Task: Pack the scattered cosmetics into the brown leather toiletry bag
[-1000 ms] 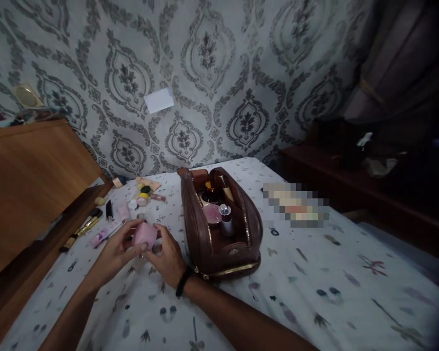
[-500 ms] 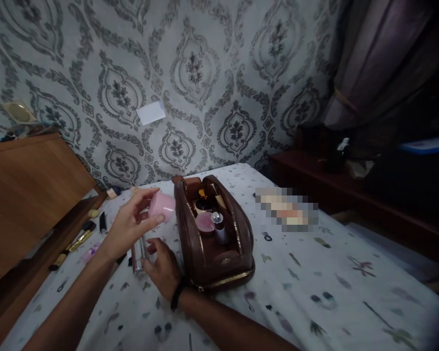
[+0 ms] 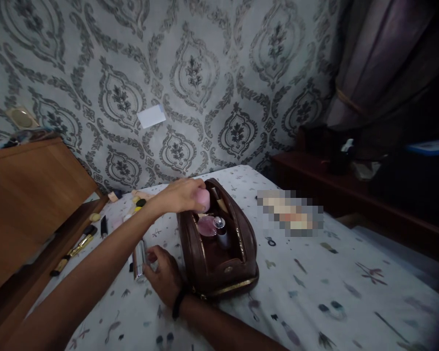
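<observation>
My left hand (image 3: 181,196) is closed around a pink jar (image 3: 202,200) at the far part of an unzipped brown toiletry bag (image 3: 219,285). The jar is at the bag's opening; whether it touches anything inside, I cannot tell. Inside the bag are a round pink item (image 3: 207,226), a small bottle with a shiny top (image 3: 221,231) and a slim brush-like item (image 3: 221,202). Left of the bag, my right hand (image 3: 164,270) rests on the sheet with fingers curved and apart, holding nothing. Its thumb is close to a silver tube (image 3: 139,261); contact is unclear.
Brushes (image 3: 75,248), a black item (image 3: 103,226) and a beige sponge (image 3: 94,217) lie on the patterned sheet (image 3: 300,292) at left. A blurred flat item (image 3: 289,213) is to the bag's right. A wooden panel (image 3: 40,195) borders the left, dark furniture (image 3: 307,178) the right.
My left hand has carried the pink jar rightward and slightly up, from beside the bag to its opening. The right hand has stayed nearly in place.
</observation>
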Demonstrator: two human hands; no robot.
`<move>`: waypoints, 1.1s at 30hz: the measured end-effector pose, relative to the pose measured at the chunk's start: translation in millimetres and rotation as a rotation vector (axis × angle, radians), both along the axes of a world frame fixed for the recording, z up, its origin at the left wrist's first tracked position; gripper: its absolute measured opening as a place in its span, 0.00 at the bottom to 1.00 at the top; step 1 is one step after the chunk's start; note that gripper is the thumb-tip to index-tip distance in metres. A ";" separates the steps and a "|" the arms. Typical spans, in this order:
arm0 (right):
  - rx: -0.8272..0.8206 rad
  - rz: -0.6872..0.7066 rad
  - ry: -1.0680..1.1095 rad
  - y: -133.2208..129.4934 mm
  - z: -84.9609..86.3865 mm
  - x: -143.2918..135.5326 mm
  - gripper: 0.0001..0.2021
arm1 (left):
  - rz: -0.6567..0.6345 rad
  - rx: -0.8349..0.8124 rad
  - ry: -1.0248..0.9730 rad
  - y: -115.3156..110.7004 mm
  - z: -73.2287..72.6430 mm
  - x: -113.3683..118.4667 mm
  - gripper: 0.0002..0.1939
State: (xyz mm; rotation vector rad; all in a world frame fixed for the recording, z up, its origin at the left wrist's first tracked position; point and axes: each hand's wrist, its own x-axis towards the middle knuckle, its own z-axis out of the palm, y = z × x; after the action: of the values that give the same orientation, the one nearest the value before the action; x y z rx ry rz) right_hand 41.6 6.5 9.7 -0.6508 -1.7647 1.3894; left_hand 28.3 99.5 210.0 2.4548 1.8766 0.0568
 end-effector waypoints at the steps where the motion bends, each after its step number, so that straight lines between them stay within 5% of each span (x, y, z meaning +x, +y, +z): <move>1: 0.012 -0.005 0.008 0.1 -0.8 -0.7 0.11 | 0.006 -0.041 0.086 4.8 -0.1 4.7 0.26; 10: 0.009 -0.031 0.027 0.0 -5.0 -3.7 0.09 | 0.028 -0.296 0.550 38.0 -9.5 41.8 0.23; 21: 0.051 -0.029 0.033 1.0 -6.0 -4.3 0.08 | 0.034 -0.368 0.528 54.6 -36.2 45.1 0.23; 29: 0.044 -0.041 0.030 1.1 -8.7 -5.9 0.09 | 0.050 -0.370 0.468 60.4 -22.9 31.6 0.18; 33: 0.041 -0.027 0.019 1.3 -4.5 -2.3 0.08 | -0.011 -0.347 0.364 62.4 -30.2 20.5 0.07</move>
State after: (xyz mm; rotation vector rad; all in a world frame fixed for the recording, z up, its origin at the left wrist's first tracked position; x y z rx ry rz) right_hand 39.4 7.7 5.2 -0.6348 -1.7588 1.3339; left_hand 48.9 161.9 179.8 2.3468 1.7986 -0.6982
